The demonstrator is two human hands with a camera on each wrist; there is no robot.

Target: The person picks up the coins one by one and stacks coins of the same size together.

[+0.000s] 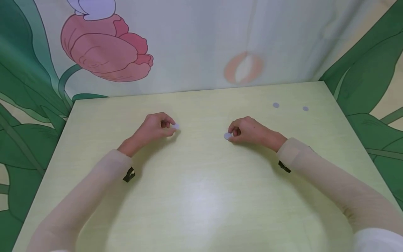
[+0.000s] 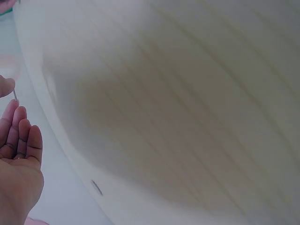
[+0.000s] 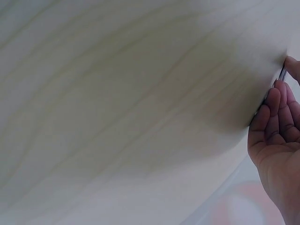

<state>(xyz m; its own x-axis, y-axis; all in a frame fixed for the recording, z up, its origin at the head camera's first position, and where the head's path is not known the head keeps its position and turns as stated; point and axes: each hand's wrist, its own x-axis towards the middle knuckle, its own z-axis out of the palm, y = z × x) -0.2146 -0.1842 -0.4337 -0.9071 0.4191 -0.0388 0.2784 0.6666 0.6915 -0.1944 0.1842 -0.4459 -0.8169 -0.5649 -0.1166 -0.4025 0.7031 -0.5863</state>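
In the head view my left hand [image 1: 155, 126] pinches a small pale lilac disc [image 1: 176, 126] by its edge, a little above the table. Between thumb and fingertips of my right hand [image 1: 252, 131] is a similar disc [image 1: 227, 136], low over the tabletop or touching it; I cannot tell which. The left wrist view has the left hand [image 2: 21, 154] at its left side, its disc [image 2: 15, 95] seen edge-on. At the right of the right wrist view, the right hand [image 3: 279, 126] holds a thin disc [image 3: 283, 73], also edge-on.
Two more pale discs, one [image 1: 275, 105] left of the other [image 1: 305, 109], lie near the far right corner of the light wooden table [image 1: 195, 189]. Behind the table hangs a pale curtain [image 1: 189, 45] with a pink flower print. Green leaf prints flank both sides.
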